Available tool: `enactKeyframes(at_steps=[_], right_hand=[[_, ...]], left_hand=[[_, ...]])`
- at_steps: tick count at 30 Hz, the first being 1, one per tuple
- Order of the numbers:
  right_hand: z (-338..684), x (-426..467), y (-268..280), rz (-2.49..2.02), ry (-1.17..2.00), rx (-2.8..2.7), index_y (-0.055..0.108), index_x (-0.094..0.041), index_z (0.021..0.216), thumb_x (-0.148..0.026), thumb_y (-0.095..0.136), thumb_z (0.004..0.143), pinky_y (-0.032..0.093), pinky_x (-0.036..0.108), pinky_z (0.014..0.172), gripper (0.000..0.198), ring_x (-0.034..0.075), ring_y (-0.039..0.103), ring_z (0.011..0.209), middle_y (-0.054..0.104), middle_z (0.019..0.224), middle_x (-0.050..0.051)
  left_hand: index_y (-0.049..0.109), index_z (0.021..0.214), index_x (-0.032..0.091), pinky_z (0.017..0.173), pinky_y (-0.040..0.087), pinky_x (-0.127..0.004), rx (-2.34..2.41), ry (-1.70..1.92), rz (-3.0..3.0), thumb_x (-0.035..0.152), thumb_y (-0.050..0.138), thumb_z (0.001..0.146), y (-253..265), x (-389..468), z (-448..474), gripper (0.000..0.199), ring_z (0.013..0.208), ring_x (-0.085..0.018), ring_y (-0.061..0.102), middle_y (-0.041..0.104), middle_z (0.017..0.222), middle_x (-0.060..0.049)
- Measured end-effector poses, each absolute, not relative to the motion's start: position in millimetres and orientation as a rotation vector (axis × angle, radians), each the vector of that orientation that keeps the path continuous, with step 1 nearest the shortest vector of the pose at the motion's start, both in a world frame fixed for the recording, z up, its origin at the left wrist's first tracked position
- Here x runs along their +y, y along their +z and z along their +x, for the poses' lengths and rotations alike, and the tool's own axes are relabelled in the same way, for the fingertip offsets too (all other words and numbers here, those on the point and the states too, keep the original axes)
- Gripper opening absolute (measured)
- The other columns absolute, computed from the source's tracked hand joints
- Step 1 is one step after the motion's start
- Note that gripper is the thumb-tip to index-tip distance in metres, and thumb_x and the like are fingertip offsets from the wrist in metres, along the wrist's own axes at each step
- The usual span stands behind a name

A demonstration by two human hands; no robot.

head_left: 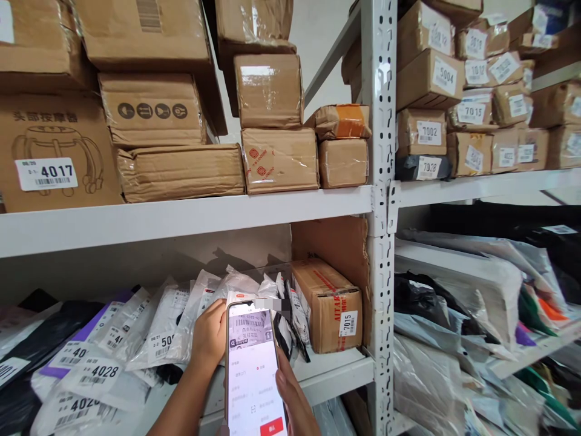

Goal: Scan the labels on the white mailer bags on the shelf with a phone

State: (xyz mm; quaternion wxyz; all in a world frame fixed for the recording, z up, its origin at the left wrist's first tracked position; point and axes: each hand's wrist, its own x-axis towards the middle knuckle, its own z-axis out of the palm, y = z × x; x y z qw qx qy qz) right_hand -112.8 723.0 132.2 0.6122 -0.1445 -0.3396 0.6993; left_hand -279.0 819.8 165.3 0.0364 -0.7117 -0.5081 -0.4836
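Observation:
My right hand (pixel 293 390) is wrapped round a smartphone (pixel 252 387), held upright in front of the lower shelf. Its screen shows a camera picture of a label at the top, with a form and a red button below. Just left of the phone, my left hand (pixel 209 333) is closed at the edge of a parcel with a white label (pixel 239 296); the phone hides most of that parcel and the fingertips. Plastic mailing bags (pixel 202 297) lie close behind this hand. A cardboard box (pixel 327 303) labelled 7015 stands to the right of the phone.
More bagged parcels (pixel 97 372) with number labels spread along the lower shelf at left. Above runs a white shelf edge (pixel 190 218) bearing cardboard boxes (pixel 279 160). A perforated metal post (pixel 381 272) divides this rack from another, holding boxes (pixel 429 130) and bags (pixel 454 363).

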Motion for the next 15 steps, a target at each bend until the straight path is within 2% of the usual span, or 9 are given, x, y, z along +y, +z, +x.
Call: enactKeyframes(at_steps=[4,7,11,15], right_hand=[[-113.1,719.8,139.0,-0.348,1.660,-0.713,0.071,-0.026,0.109,-0.057,0.083,0.055,0.043,0.047,0.104,0.063,0.034,0.056,0.123,0.073,0.115,0.008],[-110.5,717.9,140.7,-0.395,1.653,-0.735,0.068,-0.023,0.114,-0.058,0.082,0.057,0.045,0.048,0.101,0.069,0.035,0.058,0.120,0.072,0.116,0.010],[-107.4,715.9,143.7,-0.352,1.688,-0.759,0.064,-0.023,0.120,-0.056,0.080,0.061,0.048,0.046,0.097,0.070,0.034,0.059,0.118,0.071,0.119,0.010],[-107.3,712.9,149.7,-0.339,1.702,-0.740,0.063,-0.024,0.120,-0.056,0.081,0.060,0.050,0.046,0.094,0.070,0.034,0.061,0.115,0.071,0.117,0.010]], left_hand=[[0.059,0.065,0.020,0.069,0.044,-0.032,-1.620,-1.554,-2.174,0.026,0.044,0.081,164.8,820.5,-279.4,0.023,0.073,-0.021,0.059,0.064,0.074,-0.005],[0.063,0.070,0.020,0.070,0.045,-0.032,-1.656,-1.645,-2.165,0.025,0.044,0.082,166.0,819.0,-278.7,0.023,0.075,-0.021,0.061,0.067,0.075,-0.005],[0.070,0.086,0.019,0.072,0.046,-0.034,-1.628,-1.638,-2.182,0.025,0.043,0.082,168.9,816.2,-277.5,0.028,0.079,-0.022,0.063,0.070,0.086,-0.006],[0.071,0.084,0.019,0.071,0.047,-0.035,-1.595,-1.627,-2.157,0.026,0.043,0.080,171.0,814.1,-276.7,0.030,0.076,-0.023,0.063,0.070,0.086,-0.008]])
